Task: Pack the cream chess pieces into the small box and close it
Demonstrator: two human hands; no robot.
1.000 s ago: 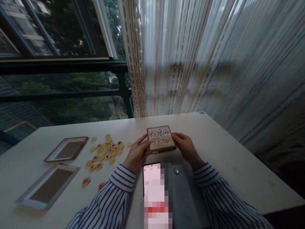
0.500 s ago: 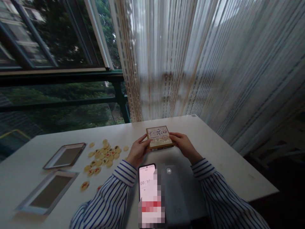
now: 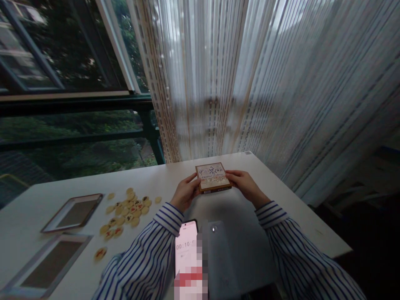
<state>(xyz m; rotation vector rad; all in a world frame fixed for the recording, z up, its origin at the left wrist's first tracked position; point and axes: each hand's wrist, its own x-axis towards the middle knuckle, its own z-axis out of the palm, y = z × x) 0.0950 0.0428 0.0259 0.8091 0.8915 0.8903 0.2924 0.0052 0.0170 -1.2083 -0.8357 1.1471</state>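
Between my two hands is a flat square Chinese chess box (image 3: pixel 214 177), its printed lid facing up and its front side wall showing. My left hand (image 3: pixel 186 191) grips the left edge, thumb on top. On the opposite edge, my right hand (image 3: pixel 246 186) holds it with the fingers along the side. Whether the box touches the table or hangs just above it, I cannot tell. To the left lies a loose heap of round wooden chess pieces (image 3: pixel 128 208), some with red or black characters. One red-marked piece (image 3: pixel 100 253) sits apart, nearer me.
Left of the pieces, two shallow box halves (image 3: pixel 90 211) (image 3: pixel 18 271) lie on the white table (image 3: pixel 150 177). A phone (image 3: pixel 186 252) showing a timer is before me, beside a pale translucent case (image 3: pixel 222 254). Beyond the table hang string curtains (image 3: pixel 212 83) and a window railing (image 3: pixel 78 102).
My view has turned slightly, so the table things sit further left. Both hands still hold the box, which has shifted a little to the right in view.
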